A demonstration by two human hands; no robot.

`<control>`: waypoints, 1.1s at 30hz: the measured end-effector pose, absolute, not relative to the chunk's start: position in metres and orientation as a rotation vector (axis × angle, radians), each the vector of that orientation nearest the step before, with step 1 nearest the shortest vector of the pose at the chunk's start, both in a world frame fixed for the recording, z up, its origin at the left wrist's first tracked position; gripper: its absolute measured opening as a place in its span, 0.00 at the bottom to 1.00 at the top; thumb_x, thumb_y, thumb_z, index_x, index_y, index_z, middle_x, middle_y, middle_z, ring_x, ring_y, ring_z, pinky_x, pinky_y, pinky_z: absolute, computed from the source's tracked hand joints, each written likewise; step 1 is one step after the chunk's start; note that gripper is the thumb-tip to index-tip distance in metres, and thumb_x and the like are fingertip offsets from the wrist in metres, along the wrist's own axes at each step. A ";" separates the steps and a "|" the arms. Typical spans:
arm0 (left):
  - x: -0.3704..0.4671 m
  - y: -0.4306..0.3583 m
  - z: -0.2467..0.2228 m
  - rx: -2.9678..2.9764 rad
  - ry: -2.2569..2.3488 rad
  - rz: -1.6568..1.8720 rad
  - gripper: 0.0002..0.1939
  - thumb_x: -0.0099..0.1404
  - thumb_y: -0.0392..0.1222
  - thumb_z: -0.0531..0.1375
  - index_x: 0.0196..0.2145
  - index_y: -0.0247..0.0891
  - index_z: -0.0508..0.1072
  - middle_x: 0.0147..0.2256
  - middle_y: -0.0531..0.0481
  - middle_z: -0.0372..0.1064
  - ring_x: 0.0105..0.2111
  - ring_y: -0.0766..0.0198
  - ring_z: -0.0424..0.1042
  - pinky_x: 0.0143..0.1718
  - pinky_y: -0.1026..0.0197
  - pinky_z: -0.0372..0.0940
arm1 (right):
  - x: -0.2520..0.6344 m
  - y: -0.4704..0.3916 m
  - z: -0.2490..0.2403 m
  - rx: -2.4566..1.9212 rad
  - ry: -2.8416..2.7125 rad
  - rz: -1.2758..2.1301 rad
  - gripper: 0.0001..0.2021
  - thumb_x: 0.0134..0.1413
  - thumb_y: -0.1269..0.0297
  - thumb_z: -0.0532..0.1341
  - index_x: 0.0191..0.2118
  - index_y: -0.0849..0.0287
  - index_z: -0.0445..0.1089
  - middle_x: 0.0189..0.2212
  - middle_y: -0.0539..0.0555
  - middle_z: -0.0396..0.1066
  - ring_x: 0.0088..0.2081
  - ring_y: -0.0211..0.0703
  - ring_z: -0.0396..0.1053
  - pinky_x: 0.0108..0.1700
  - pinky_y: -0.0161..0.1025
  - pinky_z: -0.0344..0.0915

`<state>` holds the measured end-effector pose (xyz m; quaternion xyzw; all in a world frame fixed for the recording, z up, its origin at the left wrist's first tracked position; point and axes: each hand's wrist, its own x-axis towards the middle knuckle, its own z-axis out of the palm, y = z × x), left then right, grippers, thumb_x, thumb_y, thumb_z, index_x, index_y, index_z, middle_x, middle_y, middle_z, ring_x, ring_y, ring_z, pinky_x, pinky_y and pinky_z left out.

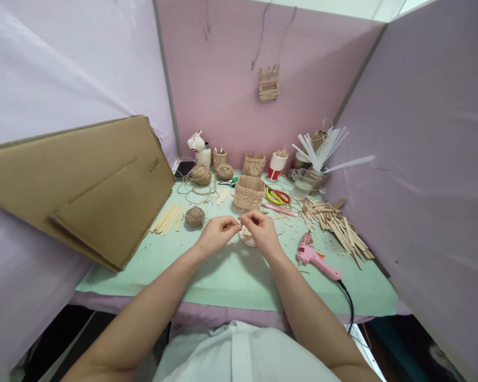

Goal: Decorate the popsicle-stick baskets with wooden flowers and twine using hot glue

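Pinched together at the fingertips, our left hand [220, 231] and right hand [262, 231] hide whatever they hold; we cannot tell. In the head view, a basket [248, 194] stands formed at twelve o'clock beyond them; loose sticks [344, 229] lie unattached at three.

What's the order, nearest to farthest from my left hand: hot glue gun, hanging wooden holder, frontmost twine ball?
From your left hand, head view:
1. Frontmost twine ball: just left.
2. Hot glue gun: to the right.
3. Hanging wooden holder: at the back wall.
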<state>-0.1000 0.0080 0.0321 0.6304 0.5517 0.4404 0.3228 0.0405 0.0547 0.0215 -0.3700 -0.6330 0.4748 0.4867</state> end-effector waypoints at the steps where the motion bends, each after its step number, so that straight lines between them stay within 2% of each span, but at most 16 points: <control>1: -0.099 0.008 0.032 1.663 1.448 1.176 0.13 0.58 0.47 0.58 0.24 0.33 0.69 0.19 0.57 0.56 0.21 0.72 0.51 0.23 0.67 0.47 | 0.040 0.054 0.021 -0.909 -1.479 1.155 0.11 0.44 0.57 0.64 0.23 0.59 0.69 0.20 0.48 0.64 0.24 0.36 0.59 0.27 0.34 0.55; 5: -0.091 0.006 0.032 1.734 1.418 1.274 0.12 0.60 0.45 0.56 0.24 0.34 0.69 0.20 0.57 0.59 0.22 0.72 0.53 0.24 0.67 0.50 | 0.034 0.049 0.021 -0.853 -1.123 1.382 0.11 0.41 0.58 0.64 0.22 0.58 0.64 0.17 0.44 0.57 0.19 0.31 0.50 0.22 0.33 0.48; 8: -0.086 0.003 0.032 1.847 1.399 1.315 0.13 0.62 0.43 0.55 0.24 0.34 0.70 0.20 0.56 0.60 0.22 0.71 0.55 0.25 0.67 0.52 | 0.028 0.048 0.022 -0.785 -0.919 1.486 0.11 0.36 0.61 0.65 0.21 0.58 0.61 0.18 0.43 0.57 0.19 0.30 0.52 0.22 0.32 0.49; 13: -0.086 0.003 0.031 1.914 1.385 1.389 0.13 0.62 0.42 0.54 0.25 0.34 0.71 0.21 0.55 0.63 0.22 0.71 0.58 0.26 0.67 0.54 | 0.023 0.051 0.028 -0.683 -0.806 1.575 0.10 0.32 0.64 0.67 0.20 0.59 0.64 0.20 0.45 0.61 0.21 0.30 0.53 0.25 0.32 0.52; 16: -0.088 0.007 0.027 1.729 1.419 1.426 0.12 0.61 0.45 0.56 0.28 0.34 0.74 0.22 0.54 0.66 0.22 0.70 0.59 0.26 0.67 0.55 | 0.027 0.055 0.029 -0.638 -0.897 1.634 0.10 0.34 0.62 0.68 0.22 0.59 0.66 0.21 0.45 0.61 0.21 0.30 0.54 0.26 0.33 0.54; 20: -0.090 0.014 0.024 1.436 1.360 1.432 0.14 0.58 0.48 0.59 0.31 0.33 0.76 0.26 0.50 0.71 0.25 0.68 0.64 0.28 0.66 0.58 | 0.034 0.061 0.020 -0.644 -1.114 1.596 0.10 0.41 0.58 0.66 0.27 0.58 0.70 0.20 0.46 0.61 0.23 0.32 0.55 0.26 0.33 0.54; 24: -0.092 0.017 0.024 1.302 1.375 1.483 0.14 0.54 0.48 0.61 0.30 0.33 0.77 0.27 0.50 0.72 0.26 0.67 0.65 0.29 0.65 0.58 | 0.038 0.062 0.013 -0.743 -1.250 1.397 0.10 0.45 0.58 0.64 0.32 0.58 0.69 0.23 0.47 0.62 0.24 0.34 0.58 0.28 0.34 0.58; 27: -0.093 0.014 0.025 1.381 1.528 1.510 0.13 0.56 0.47 0.60 0.29 0.34 0.77 0.21 0.53 0.69 0.21 0.69 0.61 0.24 0.66 0.54 | 0.041 0.054 0.020 -0.860 -1.317 0.889 0.09 0.47 0.61 0.62 0.35 0.57 0.66 0.30 0.50 0.65 0.30 0.38 0.62 0.35 0.38 0.61; 30: -0.093 0.010 0.024 1.599 1.700 1.529 0.11 0.58 0.45 0.58 0.30 0.35 0.77 0.20 0.54 0.68 0.19 0.70 0.57 0.23 0.66 0.52 | 0.042 0.043 0.030 -0.882 -1.504 0.373 0.04 0.50 0.63 0.60 0.31 0.57 0.67 0.32 0.52 0.66 0.35 0.41 0.64 0.42 0.41 0.60; 33: -0.093 0.008 0.020 1.848 1.809 1.519 0.10 0.61 0.43 0.56 0.32 0.38 0.78 0.24 0.53 0.72 0.21 0.70 0.62 0.26 0.66 0.55 | 0.041 0.037 0.032 -0.865 -1.738 0.330 0.05 0.52 0.65 0.58 0.27 0.57 0.68 0.28 0.51 0.68 0.33 0.41 0.65 0.41 0.41 0.60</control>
